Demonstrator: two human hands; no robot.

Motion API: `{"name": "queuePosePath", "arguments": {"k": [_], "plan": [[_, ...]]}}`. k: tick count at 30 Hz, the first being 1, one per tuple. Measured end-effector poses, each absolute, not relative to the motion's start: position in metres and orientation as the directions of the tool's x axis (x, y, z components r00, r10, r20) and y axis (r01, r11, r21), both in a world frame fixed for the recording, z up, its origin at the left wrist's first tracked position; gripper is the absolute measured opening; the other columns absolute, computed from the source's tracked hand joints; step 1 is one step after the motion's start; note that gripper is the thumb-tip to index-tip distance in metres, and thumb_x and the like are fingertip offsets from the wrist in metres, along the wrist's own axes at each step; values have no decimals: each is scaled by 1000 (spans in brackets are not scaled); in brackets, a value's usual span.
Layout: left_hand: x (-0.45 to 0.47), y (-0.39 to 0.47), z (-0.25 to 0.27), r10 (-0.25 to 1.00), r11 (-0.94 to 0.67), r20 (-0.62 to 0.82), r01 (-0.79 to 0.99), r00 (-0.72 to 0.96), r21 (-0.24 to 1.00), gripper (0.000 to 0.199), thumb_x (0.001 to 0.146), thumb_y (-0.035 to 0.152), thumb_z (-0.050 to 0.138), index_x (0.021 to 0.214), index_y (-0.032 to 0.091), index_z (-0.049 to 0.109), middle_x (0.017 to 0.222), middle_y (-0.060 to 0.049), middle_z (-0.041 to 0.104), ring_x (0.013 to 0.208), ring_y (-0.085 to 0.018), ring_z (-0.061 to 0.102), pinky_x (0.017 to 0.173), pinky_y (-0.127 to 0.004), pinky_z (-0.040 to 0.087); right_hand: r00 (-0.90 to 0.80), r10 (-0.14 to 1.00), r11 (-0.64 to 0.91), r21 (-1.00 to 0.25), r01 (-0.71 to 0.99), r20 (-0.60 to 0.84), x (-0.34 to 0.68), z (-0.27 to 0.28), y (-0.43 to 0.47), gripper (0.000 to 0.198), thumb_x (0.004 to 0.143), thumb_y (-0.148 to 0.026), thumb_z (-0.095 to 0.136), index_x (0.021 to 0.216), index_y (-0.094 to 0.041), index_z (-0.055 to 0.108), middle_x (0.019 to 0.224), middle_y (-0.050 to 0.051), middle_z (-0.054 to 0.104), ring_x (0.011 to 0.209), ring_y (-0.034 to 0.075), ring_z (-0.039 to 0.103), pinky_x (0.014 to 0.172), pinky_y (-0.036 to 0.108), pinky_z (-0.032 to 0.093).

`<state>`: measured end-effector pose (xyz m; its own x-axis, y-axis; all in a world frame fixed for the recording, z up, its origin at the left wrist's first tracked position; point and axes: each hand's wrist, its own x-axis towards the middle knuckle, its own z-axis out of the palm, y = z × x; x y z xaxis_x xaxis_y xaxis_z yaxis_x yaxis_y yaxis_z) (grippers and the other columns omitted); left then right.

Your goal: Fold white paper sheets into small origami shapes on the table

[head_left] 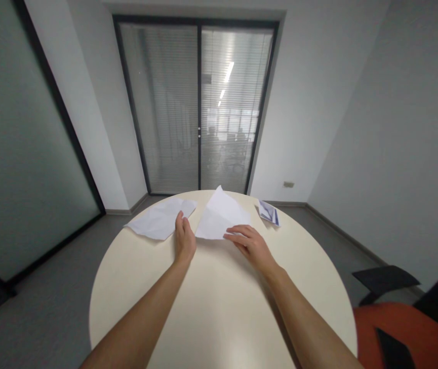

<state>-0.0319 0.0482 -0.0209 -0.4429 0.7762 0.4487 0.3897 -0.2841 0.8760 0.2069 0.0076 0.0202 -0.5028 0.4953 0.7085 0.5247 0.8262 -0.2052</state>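
A creased white sheet of paper [219,218] is tilted up off the far part of the round table, its pointed top away from me. My right hand [252,246] has its fingertips at the near right edge of this sheet and seems to grip it there, the thumb partly hidden. On edge beside the sheet's left corner is my left hand [184,238], fingers stretched out and pointing away, touching or almost touching the paper. Another creased white sheet [157,220] lies to the left, its right end near my left fingers.
A small folded piece [268,212] with blue-grey and white print rests at the table's far right. The round cream table [211,307] extends toward me. An orange chair [407,335] with black armrests stands at the right. Glass doors [199,102] with blinds are beyond.
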Motion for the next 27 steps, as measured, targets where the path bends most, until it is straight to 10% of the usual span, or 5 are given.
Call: {"name": "queuePosePath", "arguments": {"k": [7,14,20,27], "plan": [[-16,28,-26,913,-350,392,718,117,602,42,96,31,43,133,16,56,143,-12,57,136,-25,49,118,-41,34,-603,732,671,-491,556,317,200,18,-1,40,93,-43,58,128,-25,68,111,8,75,95,23,71,89,36,54],[0,-8,-15,854,-519,191,814,484,261,53,94,42,49,140,16,51,150,-16,47,140,-32,42,116,-48,32,-423,837,547,-538,641,347,196,15,0,40,98,-43,48,127,-23,67,121,8,72,109,25,67,97,41,50],[1,-20,3,802,-598,198,758,564,263,43,89,40,55,125,17,59,128,-15,61,123,-29,55,110,-41,41,-568,791,574,-594,564,225,192,-8,7,55,103,-52,27,139,-24,58,146,7,55,138,24,46,119,45,30],[-2,-17,-6,820,-552,41,771,571,316,66,94,48,45,152,18,36,160,-15,32,148,-32,28,121,-45,24,-332,941,331,-387,860,67,221,-27,28,57,102,-51,32,149,-21,45,160,11,33,150,32,25,119,57,20]]}}
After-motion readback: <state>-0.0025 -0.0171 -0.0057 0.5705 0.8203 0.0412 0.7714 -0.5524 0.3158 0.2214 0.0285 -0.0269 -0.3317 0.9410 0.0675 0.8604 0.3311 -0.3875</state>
